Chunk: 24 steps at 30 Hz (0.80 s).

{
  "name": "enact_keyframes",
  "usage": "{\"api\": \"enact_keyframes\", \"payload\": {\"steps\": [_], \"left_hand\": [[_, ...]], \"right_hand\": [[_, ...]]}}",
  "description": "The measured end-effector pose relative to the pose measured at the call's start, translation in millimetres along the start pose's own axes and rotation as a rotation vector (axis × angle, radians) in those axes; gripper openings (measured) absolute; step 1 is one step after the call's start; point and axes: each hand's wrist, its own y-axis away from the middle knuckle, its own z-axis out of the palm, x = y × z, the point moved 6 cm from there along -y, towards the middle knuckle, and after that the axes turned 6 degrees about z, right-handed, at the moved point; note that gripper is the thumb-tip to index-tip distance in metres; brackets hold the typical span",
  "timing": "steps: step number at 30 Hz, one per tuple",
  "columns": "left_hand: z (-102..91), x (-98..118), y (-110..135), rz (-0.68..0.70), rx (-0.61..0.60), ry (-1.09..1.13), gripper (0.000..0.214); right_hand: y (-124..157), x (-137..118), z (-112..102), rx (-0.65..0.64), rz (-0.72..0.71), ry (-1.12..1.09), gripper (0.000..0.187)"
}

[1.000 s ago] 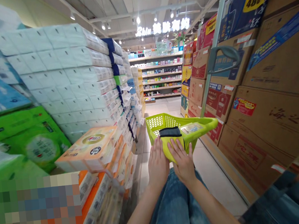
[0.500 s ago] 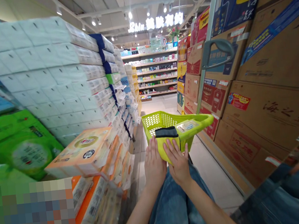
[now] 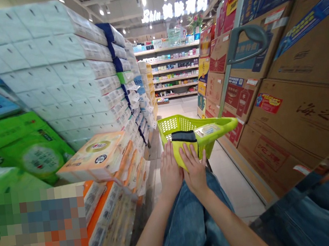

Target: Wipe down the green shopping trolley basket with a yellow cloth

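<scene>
Lime-green basket [image 3: 223, 125] sits in the aisle [image 3: 244, 195] just ahead of the denim-clad legs [image 3: 189, 218], between stacked tissue packs [image 3: 60, 85] and cardboard cartons [image 3: 295, 115]. Left hand [image 3: 170, 171] and right hand [image 3: 194, 168] rest side by side against its yellow panel [image 3: 177, 146] (dark trim [image 3: 183, 136] tops it), fingers straight, laid flat and unclenched.

Looks like a shop, given the lime-green perforated plastic basket [image 3: 210, 149], stacked white plastic-wrapped packs [image 3: 50, 74], long pale stocked shelves [image 3: 174, 78].
</scene>
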Motion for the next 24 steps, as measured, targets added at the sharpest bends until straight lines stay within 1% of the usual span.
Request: {"api": "enact_keyframes", "payload": {"steps": [2, 4, 6, 8, 9, 10, 11, 14, 15, 16, 17, 19, 21, 22, 23, 24], "left_hand": [[-1.0, -0.9, 0.0, 0.009, -0.019, -0.013, 0.08], [-2.2, -1.0, -0.6, 0.018, -0.025, -0.031, 0.078], [-2.6, -0.5, -1.3, 0.02, -0.029, -0.035, 0.076], [-2.7, 0.3, -1.4, 0.015, -0.027, -0.025, 0.075], [-2.7, 0.6, -1.2, 0.012, -0.026, -0.017, 0.074], [-2.7, 0.8, -0.9, 0.008, -0.025, -0.01, 0.073], [-3.0, 0.8, -0.4, 0.006, -0.023, -0.004, 0.073], [-4.0, 0.5, 1.4, 0.018, -0.025, 0.007, 0.074], [-4.5, 0.3, 1.9, 0.026, -0.027, 0.002, 0.075], [-4.8, 0.1, 2.2, 0.033, -0.031, -0.009, 0.076], [-5.0, -0.2, 2.4, 0.038, -0.035, -0.023, 0.076], [-5.1, -0.3, 2.3, 0.045, -0.037, -0.054, 0.075], [-4.9, 0.7, 1.9, 0.053, -0.028, -0.074, 0.075], [-4.8, 1.3, 1.7, 0.054, -0.021, -0.08, 0.075], [-4.7, 1.7, 1.6, 0.052, -0.014, -0.084, 0.076], [-4.5, 2.0, 1.5, 0.048, -0.01, -0.087, 0.076]], "right_hand": [[3.0, 7.0, -2.5, 0.002, -0.021, 0.019, 0.068], [1.5, 29.5, -10.2, 0.026, -0.002, 0.056, 0.071], [-3.6, 56.6, -20.9, 0.08, 0.087, 0.09, 0.074], [-8.3, 72.1, -29.2, 0.132, 0.196, 0.106, 0.075], [-9.5, 71.6, -30.3, 0.141, 0.226, 0.105, 0.075], [-9.9, 65.4, -28.9, 0.132, 0.229, 0.097, 0.075], [-9.3, 54.2, -25.2, 0.103, 0.202, 0.086, 0.074], [-2.6, 14.8, -11.1, -0.005, 0.033, 0.041, 0.071], [-0.1, 7.6, -8.7, -0.022, -0.016, 0.036, 0.071], [1.4, 6.1, -8.2, -0.029, -0.048, 0.039, 0.071], [1.5, 10.4, -9.6, -0.023, -0.058, 0.051, 0.071], [-2.4, 30.9, -16.9, 0.017, -0.019, 0.083, 0.074], [-8.4, 54.5, -26.0, 0.082, 0.082, 0.09, 0.075], [-10.6, 61.9, -29.1, 0.113, 0.139, 0.082, 0.075], [-11.8, 63.9, -30.2, 0.135, 0.181, 0.067, 0.073], [-11.9, 60.0, -29.0, 0.141, 0.199, 0.052, 0.072]]}}
